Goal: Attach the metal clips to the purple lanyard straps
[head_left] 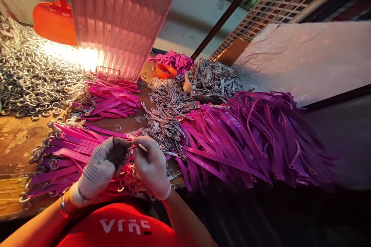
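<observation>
Head: red shirt, cut off | left hand curled, contents hidden, can't tell hold | right hand pinched shut on small pale piece, identity unclear | pink strap just beyond left fingers, near end obscured

Single head-worn view looks forward and down from above the wearer's red shirt front, with the left hand and right hand close below at lower centre, the workbench extending beyond them, and the wall farthest off.
</observation>
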`<state>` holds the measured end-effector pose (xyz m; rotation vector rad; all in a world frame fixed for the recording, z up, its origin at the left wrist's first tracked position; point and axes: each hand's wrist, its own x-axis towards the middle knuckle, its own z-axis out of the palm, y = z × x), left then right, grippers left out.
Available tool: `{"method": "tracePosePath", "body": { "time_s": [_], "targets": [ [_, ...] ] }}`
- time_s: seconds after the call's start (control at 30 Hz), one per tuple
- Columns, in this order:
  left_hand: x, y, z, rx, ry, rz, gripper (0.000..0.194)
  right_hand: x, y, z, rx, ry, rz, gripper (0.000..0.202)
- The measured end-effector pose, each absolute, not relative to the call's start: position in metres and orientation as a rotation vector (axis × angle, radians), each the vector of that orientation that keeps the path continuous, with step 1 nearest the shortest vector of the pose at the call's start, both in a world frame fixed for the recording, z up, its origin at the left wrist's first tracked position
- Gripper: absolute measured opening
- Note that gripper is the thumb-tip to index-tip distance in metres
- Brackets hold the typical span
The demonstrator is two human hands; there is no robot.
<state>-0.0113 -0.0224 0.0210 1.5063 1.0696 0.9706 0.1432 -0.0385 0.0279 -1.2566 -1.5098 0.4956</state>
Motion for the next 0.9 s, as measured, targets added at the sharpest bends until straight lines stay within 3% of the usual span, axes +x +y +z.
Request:
{"method": "tracePosePath", "body": {
  "time_s": [0.2,0.27,0.37,0.57,0.7,0.9],
  "targets": [
    [-0.042,-0.015,0.025,1.324,1.240,1.042,0.034,0.171,-0.023,0.045,-1.262,-1.058,0.652,0.012],
    [-0.041,-0.011,0.022,0.963,1.071,0.908,0.027,0.173,-0.021,0.048,-1.228,-1.225,0.628,0.011],
    [-0.030,-0.011,0.018,0.692,0.805,0.754,0.032,0.163,-0.024,0.044,-1.117,-1.642,0.592,0.013],
    [-0.023,-0.021,0.020,1.006,0.914,0.797,0.027,0.146,-0.031,0.029,-1.128,-1.815,0.560,0.022],
    [-0.024,-0.021,0.025,0.895,0.944,0.813,0.029,0.153,-0.032,0.028,-1.349,-1.768,0.628,0.032],
    [-0.022,-0.021,0.022,0.885,1.000,0.759,0.030,0.167,-0.031,0.033,-1.358,-1.789,0.822,0.024]
  ]
}}
